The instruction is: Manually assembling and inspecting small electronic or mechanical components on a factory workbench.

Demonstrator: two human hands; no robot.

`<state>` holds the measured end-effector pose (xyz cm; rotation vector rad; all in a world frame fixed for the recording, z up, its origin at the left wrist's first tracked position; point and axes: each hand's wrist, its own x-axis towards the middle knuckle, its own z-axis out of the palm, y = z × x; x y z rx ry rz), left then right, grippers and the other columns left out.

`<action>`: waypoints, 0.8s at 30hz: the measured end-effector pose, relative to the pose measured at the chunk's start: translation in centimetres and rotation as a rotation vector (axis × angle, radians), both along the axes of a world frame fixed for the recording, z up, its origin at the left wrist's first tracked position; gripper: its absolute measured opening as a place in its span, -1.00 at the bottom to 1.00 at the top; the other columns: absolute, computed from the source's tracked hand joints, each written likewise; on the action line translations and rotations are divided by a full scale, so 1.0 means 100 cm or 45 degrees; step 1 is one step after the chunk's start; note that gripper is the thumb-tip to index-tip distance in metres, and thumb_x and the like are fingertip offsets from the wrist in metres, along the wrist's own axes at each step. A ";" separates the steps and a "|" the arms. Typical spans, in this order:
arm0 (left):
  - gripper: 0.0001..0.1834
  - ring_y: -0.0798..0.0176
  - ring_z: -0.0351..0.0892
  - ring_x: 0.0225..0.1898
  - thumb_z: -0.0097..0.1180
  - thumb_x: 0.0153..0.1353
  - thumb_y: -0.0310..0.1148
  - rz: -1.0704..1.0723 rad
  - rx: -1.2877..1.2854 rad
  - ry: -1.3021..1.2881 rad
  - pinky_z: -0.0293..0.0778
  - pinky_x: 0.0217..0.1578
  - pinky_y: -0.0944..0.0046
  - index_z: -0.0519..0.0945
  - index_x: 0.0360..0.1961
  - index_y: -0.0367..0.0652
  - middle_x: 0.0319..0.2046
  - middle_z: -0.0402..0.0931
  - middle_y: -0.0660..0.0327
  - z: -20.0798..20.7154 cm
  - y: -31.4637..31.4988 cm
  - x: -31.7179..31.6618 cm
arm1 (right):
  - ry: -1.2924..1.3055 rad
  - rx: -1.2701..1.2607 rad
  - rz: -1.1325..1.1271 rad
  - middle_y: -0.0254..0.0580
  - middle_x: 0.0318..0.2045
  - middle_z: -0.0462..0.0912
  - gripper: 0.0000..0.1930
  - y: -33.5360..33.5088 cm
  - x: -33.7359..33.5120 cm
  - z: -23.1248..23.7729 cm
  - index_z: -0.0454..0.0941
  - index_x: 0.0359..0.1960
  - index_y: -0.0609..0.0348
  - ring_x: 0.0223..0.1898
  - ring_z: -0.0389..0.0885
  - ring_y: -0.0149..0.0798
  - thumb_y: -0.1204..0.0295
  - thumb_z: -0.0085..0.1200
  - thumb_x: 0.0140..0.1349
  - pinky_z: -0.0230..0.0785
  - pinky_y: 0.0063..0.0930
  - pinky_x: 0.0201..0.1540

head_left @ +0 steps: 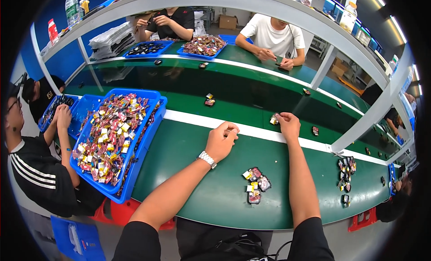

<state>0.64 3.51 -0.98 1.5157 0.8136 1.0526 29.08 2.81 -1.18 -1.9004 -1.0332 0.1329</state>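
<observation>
My right hand (289, 126) reaches over the white strip along the belt. Its fingertips pinch a small electronic module (274, 119) with a white and yellow part. To its left, my left hand (222, 142), with a metal watch (207, 159) on the wrist, is closed above the same strip. A thin pale bit seems to show at its fingertips, too small to name. Between my forearms a small cluster of dark-cased modules (254, 197) with red boards and yellow-white parts lies on the green table (215, 196).
Stacked blue trays (155, 97) heaped with modules stand at my left, beside a seated co-worker (40, 175). More modules (346, 173) lie at right. The green belt (251, 106) carries scattered pieces (209, 100). Two people work across it. Grey shelf posts (359, 126) rise at right.
</observation>
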 end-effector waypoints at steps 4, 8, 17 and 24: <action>-0.88 0.42 0.58 -0.43 0.04 0.31 -0.43 0.125 0.085 -0.021 0.50 -0.43 0.39 0.56 -0.25 -0.25 -0.38 0.61 0.23 -0.001 0.006 0.002 | -0.870 0.133 -0.214 -0.05 -0.26 0.64 -0.67 0.014 0.000 0.005 0.61 -0.12 0.21 -0.17 0.59 0.02 0.34 0.26 0.09 0.44 -0.14 -0.04; -0.88 0.45 0.48 -0.55 0.06 0.29 -0.41 0.289 0.134 -0.084 0.41 -0.49 0.36 0.54 -0.27 -0.25 -0.53 0.54 0.23 -0.008 0.011 0.000 | -0.414 0.018 0.429 -0.02 -0.26 0.65 -0.59 0.053 -0.083 0.027 0.58 -0.09 0.22 -0.12 0.61 0.01 0.27 0.30 0.05 0.47 -0.15 -0.04; -0.83 0.52 0.33 -0.58 -0.03 0.38 -0.33 0.402 0.014 -0.242 0.31 -0.56 0.46 0.47 -0.30 -0.19 -0.54 0.43 0.35 -0.013 0.034 -0.009 | -0.548 -0.336 0.303 0.19 -0.16 0.58 -0.39 0.118 -0.206 0.006 0.44 -0.17 0.36 -0.07 0.59 0.13 0.07 0.36 -0.04 0.50 -0.16 -0.01; -0.81 0.51 0.36 -0.61 -0.07 0.40 -0.30 0.370 -0.009 -0.216 0.31 -0.58 0.46 0.48 -0.29 -0.18 -0.52 0.47 0.32 -0.015 0.037 -0.011 | -0.030 0.048 0.760 -0.08 -0.18 0.66 -0.50 0.070 -0.142 0.021 0.52 0.00 0.29 -0.17 0.64 -0.27 0.41 0.30 -0.04 0.48 -0.41 -0.10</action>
